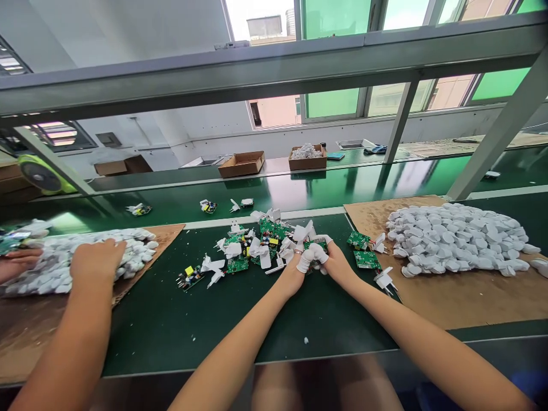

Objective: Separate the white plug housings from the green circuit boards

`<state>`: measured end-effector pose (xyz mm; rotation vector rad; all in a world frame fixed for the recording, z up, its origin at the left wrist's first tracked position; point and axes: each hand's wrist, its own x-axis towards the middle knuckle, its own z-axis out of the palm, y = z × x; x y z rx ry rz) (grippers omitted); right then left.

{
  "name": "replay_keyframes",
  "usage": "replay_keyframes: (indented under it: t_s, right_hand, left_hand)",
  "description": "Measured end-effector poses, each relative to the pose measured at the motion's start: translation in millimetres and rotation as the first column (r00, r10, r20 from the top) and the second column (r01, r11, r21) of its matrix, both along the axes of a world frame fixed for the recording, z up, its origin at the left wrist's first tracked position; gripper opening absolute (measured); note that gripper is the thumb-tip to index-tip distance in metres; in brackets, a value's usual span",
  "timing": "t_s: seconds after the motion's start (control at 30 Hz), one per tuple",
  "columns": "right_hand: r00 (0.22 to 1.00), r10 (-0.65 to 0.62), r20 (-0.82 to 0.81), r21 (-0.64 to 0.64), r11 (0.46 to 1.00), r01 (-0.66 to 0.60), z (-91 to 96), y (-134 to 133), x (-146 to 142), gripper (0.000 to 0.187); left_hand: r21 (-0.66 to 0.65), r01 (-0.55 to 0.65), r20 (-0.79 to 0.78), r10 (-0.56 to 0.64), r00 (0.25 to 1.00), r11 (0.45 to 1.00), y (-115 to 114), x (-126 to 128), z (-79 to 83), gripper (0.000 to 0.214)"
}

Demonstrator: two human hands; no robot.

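Circuit board (315,246): held between the left hand (299,267) and the right hand (338,261), which meet low over the green worktop (180,325). Both hands are closed on it. The fingertips wear white finger cots (309,254) and cover most of the board.

Hazards (assessed, not observed):
- Fingertip-only grip. A slip would drop the board into the heap of loose parts (257,245) just left of the left hand, where it would be hard to tell from the other boards.
- Wrist clearance. The left wrist sits close to that heap, so a sideways sweep could scatter parts across the worktop.
- Shared space. A co-worker's hand (97,260) rests well to the left of the left hand. Any reach toward that side risks a collision.

Inventory, largest first:
- Cardboard sheets: 2. One (449,297) is right of the right hand, one (169,233) well left of the left hand.
- Piles of white housings: 2. One (458,237) is on the right sheet, one (55,262) on the left sheet.
- Cardboard boxes: 2, far beyond both hands (242,164) (307,158).
- Loose boards: 2, just right of the right hand (358,240) (367,260).
- White plug pieces: 2, beside those boards (379,242) (384,279).
- Heap contents: overlapping, so no reliable count. There are probably at least five boards.
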<state>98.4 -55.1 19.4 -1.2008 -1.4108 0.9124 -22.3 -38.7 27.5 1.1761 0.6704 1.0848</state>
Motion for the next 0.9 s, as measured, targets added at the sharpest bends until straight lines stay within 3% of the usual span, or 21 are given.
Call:
replay_keyframes:
  t_s: [0.17, 0.3, 0.37, 0.5, 0.6, 0.67, 0.77, 0.9]
  right_hand:
    - [0.999, -0.039, 0.017, 0.128, 0.991, 0.037, 1.8, 0, 2, 0.034]
    - [0.997, 0.074, -0.008, -0.048, 0.996, -0.075, 3.7, -1, 1, 0.049]
    - [0.994, 0.108, -0.030, -0.094, 0.989, -0.110, 4.4, 1, 2, 0.054]
    - [0.996, 0.080, 0.027, 0.034, 0.996, -0.081, 7.2, 3, 4, 0.055]
    - [0.996, 0.067, 0.064, 0.056, 0.996, -0.070, 8.9, 2, 6, 0.057]
    - [0.998, 0.044, 0.049, 0.042, 0.998, -0.046, 8.8, 1, 7, 0.058]
    - [0.997, 0.076, 0.002, -0.061, 0.995, -0.075, 6.8, 0, 6, 0.061]
    - [0.975, 0.199, 0.095, -0.130, 0.974, -0.186, 2.5, 2, 6, 0.052]
  left_hand:
    - [0.152, 0.007, -0.156, 0.017, 0.988, 0.988, -5, 4, 3.2, 0.039]
    - [0.211, -0.044, -0.211, 0.089, 0.973, 0.977, -3, 5, 0.9, 0.035]
    - [0.230, 0.003, -0.223, 0.050, 0.973, 0.973, -1, 5, 0.3, 0.033]
    - [0.279, 0.157, -0.320, -0.062, 0.945, 0.947, 1, 2, 1.6, 0.021]
    - [0.310, 0.195, -0.308, -0.095, 0.946, 0.930, 1, 0, 3.5, 0.020]
    - [0.262, 0.163, -0.232, -0.101, 0.968, 0.951, 0, 0, 4.3, 0.026]
    - [0.072, 0.152, -0.042, -0.150, 0.988, 0.986, 1, 4, 3.4, 0.038]
    - [-0.174, 0.152, 0.141, -0.128, 0.982, 0.973, 5, 9, -2.9, 0.048]
